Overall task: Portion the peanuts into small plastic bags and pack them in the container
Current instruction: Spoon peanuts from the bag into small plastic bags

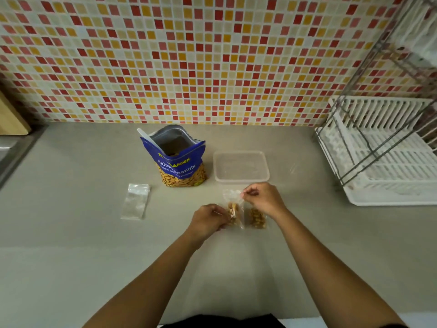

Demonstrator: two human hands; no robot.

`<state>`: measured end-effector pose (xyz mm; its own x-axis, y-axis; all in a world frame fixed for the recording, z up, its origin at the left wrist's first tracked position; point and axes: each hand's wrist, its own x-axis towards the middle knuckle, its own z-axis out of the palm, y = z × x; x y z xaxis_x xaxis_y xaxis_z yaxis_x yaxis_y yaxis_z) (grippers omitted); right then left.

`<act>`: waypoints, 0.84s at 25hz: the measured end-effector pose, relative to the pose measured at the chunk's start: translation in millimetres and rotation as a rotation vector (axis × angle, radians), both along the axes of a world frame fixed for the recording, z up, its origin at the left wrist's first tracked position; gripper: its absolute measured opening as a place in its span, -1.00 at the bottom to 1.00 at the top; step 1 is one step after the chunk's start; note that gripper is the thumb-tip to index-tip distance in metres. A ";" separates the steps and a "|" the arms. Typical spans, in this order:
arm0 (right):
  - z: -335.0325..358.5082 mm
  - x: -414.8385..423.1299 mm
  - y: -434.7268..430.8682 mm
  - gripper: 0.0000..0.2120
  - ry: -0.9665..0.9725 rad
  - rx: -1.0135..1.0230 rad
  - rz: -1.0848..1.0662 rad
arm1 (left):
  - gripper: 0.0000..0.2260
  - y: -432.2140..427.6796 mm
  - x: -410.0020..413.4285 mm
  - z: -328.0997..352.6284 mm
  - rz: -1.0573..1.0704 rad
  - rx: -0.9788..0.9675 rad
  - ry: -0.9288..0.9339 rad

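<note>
A small clear plastic bag with peanuts (233, 213) is held between both hands just above the counter. My left hand (208, 221) grips its lower left side, and my right hand (262, 198) pinches its top edge. A second filled small bag (256, 218) lies flat just right of it, partly under my right wrist. The open blue peanut bag (181, 162) stands upright behind, with a white scoop handle (146, 138) sticking out. An empty clear plastic container (241, 166) sits to its right. A stack of empty small bags (136, 201) lies to the left.
A white dish rack with a metal frame (387, 157) fills the right end of the grey counter (71, 233). The tiled wall (189, 55) runs along the back. A sink edge (11, 152) and a wooden board (11, 117) are at the far left.
</note>
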<state>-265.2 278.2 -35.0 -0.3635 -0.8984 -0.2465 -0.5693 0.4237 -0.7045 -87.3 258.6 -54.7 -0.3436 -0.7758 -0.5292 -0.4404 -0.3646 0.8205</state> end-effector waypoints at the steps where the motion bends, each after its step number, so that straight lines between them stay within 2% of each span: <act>1: -11.2 -0.4 2.3 -0.88 0.094 0.027 0.002 | -0.94 5.1 -6.9 -9.5 -0.024 -0.065 -0.102; 3: -27.4 1.0 5.6 -0.88 0.214 0.061 -0.024 | -0.90 14.1 -20.4 -22.1 -0.057 -0.183 -0.233; 9: -44.1 3.5 -6.7 -0.83 0.446 0.088 -0.006 | -0.72 13.8 -37.2 -27.8 -0.081 -0.347 -0.409; 12: -37.4 4.3 -8.4 -0.75 0.466 0.027 -0.065 | -0.67 3.4 -27.6 -22.4 -0.077 -0.398 -0.385; 15: -28.1 22.2 -11.9 -0.82 0.412 -0.166 -0.099 | -0.79 -15.3 -1.6 -17.4 -0.050 -0.479 -0.300; 18: -34.4 67.1 -19.2 -0.84 0.355 -0.284 0.032 | -0.79 -35.8 37.5 -16.1 0.005 -0.554 -0.276; 21: -59.0 124.2 -25.4 -0.66 0.336 -0.246 0.178 | -0.80 -65.8 87.1 -18.3 0.152 -0.588 -0.341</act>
